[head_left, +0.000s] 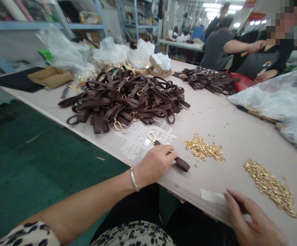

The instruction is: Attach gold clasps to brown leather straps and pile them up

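Observation:
My left hand [155, 164] is closed around a dark brown leather strap [182, 164] near the table's front edge. The strap's looped end sticks out to the right of the fingers, and its gold-coloured clasp [152, 136] shows on the far side. Further right, my right hand [253, 218] rests low over the table edge, fingers stretched and apart. Its fingertips are at the end of a white paper strip [211, 196]; whether they touch it is unclear. Beyond the left hand lies a large heap of brown straps [128, 99] with gold clasps.
Two piles of small gold metal pieces, one nearer the middle [202, 148] and one at the right [271, 188], lie on the pale table [202, 119]. Clear tape [138, 138] covers part of it. Plastic bags [286, 99] stand at right. Co-workers [217, 44] sit across.

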The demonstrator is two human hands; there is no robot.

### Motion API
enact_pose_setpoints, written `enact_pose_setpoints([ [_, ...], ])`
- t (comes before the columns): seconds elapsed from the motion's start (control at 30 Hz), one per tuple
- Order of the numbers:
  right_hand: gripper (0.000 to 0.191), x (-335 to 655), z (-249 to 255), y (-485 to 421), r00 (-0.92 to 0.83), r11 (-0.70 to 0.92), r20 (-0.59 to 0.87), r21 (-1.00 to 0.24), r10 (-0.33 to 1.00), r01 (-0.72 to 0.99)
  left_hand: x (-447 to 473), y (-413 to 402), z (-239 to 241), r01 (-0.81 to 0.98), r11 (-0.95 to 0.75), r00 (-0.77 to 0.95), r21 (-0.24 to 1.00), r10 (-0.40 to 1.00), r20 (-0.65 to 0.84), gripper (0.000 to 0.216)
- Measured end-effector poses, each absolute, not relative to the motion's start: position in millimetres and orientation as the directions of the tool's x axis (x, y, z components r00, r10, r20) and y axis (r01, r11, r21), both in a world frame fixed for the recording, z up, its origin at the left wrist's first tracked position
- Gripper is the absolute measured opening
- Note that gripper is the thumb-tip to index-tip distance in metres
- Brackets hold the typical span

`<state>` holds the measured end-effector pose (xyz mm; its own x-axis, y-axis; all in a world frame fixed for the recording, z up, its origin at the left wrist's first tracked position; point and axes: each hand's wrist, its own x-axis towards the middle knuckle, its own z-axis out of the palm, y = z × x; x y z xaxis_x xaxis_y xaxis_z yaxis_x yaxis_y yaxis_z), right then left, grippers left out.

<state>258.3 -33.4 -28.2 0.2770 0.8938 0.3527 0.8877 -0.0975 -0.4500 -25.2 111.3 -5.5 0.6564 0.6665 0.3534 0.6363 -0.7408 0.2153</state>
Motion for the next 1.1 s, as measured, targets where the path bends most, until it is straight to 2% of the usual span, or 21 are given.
enact_pose_setpoints([
  [0.1, 0.045, 233.0, -25.1, 15.9, 0.187, -0.03, 0.361, -0.401, 0.914, 0.916, -24.2, 101.6, -3.4, 0.592, -0.752, 0.667, 0.29, 0.659, 0.347, 0.034],
  [0.2, 0.047, 216.5, -27.6, 46.6, 0.149, -0.017, 0.349, -0.353, 0.925, 0.935, -42.9, 118.6, -1.2, 0.634, -0.735, 0.672, 0.242, 0.678, 0.299, 0.044],
  [0.3, 0.046, 209.0, -31.9, 58.9, 0.101, 0.018, 0.372, -0.302, 0.923, 0.953, -59.7, 140.9, -3.5, 0.599, -0.772, 0.74, 0.214, 0.636, 0.219, 0.039],
  [0.4, 0.046, 207.0, -33.6, 59.9, 0.05, 0.052, 0.38, -0.254, 0.924, 0.966, -66.6, 152.0, -6.4, 0.571, -0.775, 0.757, 0.271, 0.625, 0.193, 0.03],
  [0.53, 0.045, 208.1, -33.8, 53.1, -0.018, 0.1, 0.386, -0.193, 0.922, 0.976, -74.8, 157.1, -5.2, 0.594, -0.741, 0.725, 0.313, 0.662, 0.19, 0.033],
  [0.7, 0.042, 210.6, -35.5, 48.1, -0.074, 0.132, 0.414, -0.113, 0.907, 0.985, -86.2, 164.7, -6.6, 0.572, -0.78, 0.758, 0.253, 0.621, 0.199, 0.029],
  [0.9, 0.042, 213.3, -36.5, 48.7, -0.089, 0.15, 0.366, -0.142, 0.926, 0.978, -81.0, 160.3, -16.1, 0.56, -0.806, 0.756, 0.192, 0.592, 0.277, 0.023],
  [1.03, 0.049, 221.6, -36.4, 41.3, -0.01, 0.105, 0.387, -0.224, 0.922, 0.969, -80.3, 152.0, -15.5, 0.573, -0.781, 0.725, 0.247, 0.624, 0.291, 0.022],
  [1.1, 0.052, 226.4, -33.4, 35.2, 0.084, 0.03, 0.339, -0.319, 0.937, 0.947, -80.7, 144.5, -10.8, 0.586, -0.754, 0.695, 0.298, 0.656, 0.293, 0.022],
])
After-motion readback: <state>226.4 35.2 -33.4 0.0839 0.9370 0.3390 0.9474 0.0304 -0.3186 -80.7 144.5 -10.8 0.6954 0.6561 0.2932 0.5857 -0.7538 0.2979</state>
